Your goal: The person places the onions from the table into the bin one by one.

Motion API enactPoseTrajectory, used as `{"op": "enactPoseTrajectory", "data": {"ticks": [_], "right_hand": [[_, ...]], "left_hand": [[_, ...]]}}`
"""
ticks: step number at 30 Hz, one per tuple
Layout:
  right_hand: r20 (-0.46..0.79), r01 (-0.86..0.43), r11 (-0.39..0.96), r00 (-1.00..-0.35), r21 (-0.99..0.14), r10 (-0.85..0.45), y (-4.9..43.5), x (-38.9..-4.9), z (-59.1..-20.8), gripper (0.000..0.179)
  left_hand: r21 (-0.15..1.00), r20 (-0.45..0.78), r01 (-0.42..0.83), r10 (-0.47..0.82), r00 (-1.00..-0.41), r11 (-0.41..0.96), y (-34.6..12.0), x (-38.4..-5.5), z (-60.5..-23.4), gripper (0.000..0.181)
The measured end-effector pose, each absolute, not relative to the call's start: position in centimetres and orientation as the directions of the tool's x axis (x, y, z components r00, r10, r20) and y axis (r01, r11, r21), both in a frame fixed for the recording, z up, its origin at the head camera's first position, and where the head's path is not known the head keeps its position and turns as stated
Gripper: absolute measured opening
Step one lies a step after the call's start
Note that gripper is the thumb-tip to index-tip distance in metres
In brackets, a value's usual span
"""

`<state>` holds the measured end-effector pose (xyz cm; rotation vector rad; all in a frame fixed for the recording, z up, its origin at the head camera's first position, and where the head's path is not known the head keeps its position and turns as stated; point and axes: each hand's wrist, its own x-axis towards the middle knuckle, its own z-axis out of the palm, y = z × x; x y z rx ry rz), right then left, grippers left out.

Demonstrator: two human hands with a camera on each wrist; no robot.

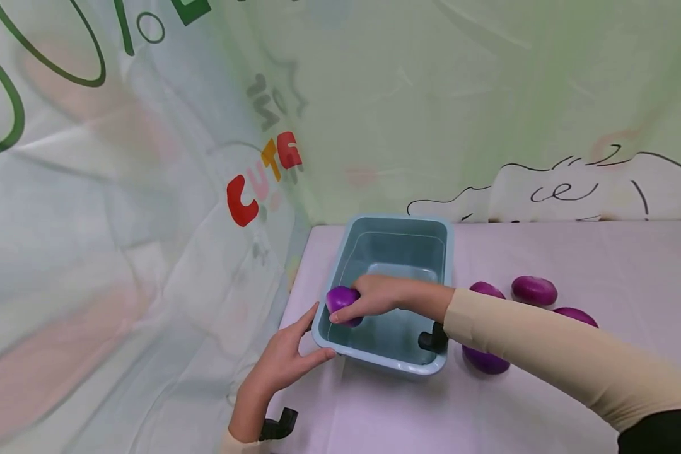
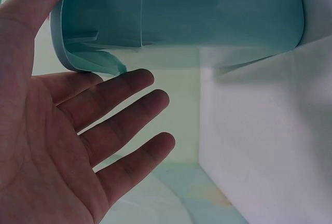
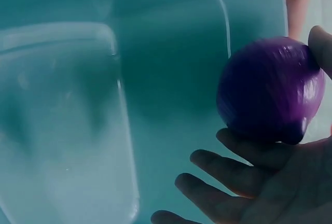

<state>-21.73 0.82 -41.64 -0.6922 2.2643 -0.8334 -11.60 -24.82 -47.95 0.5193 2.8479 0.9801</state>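
Note:
My right hand (image 1: 374, 295) reaches across the blue plastic basin (image 1: 449, 252) and pinches a shiny purple onion (image 1: 340, 300) between thumb and forefinger. The onion is over the basin's left side. In the right wrist view, the onion (image 3: 270, 92) shows a small pointed end, and the other fingers spread below it. My left hand (image 1: 284, 359) is at the basin's near left corner, thumb and forefinger along the rim. From the left wrist, the rest of its fingers (image 2: 129, 136) stretch out straight beneath the basin's wall (image 2: 223, 11).
Right of the basin, several more purple onions (image 1: 535, 291) lie on the pale tablecloth (image 1: 386, 416), some partly hidden by the right sleeve (image 1: 545, 347). A printed curtain (image 1: 176, 284) hangs close along the left, and another backdrop (image 1: 431, 94) closes off the far edge.

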Motion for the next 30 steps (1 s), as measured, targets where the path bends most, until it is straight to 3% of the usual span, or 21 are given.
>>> {"op": "enactPoseTrajectory", "data": {"ticks": [6, 16, 30], "right_hand": [[-0.414, -0.284, 0.711, -0.652, -0.643, -0.635, 0.3, -21.2, -42.1, 0.076], [-0.490, -0.337, 0.730, -0.568, -0.595, -0.662, -0.5, -20.5, -42.2, 0.074], [-0.523, -0.379, 0.756, -0.554, -0.535, -0.648, -0.9, -20.6, -42.8, 0.087]], "left_hand": [[0.620, 0.024, 0.279, 0.338, -0.941, 0.733, -24.7, -11.5, -47.9, 0.096], [0.622, 0.026, 0.282, 0.341, -0.940, 0.730, -24.7, -11.5, -47.9, 0.095], [0.636, 0.021, 0.275, 0.340, -0.940, 0.721, -24.6, -11.4, -47.9, 0.095]]}}
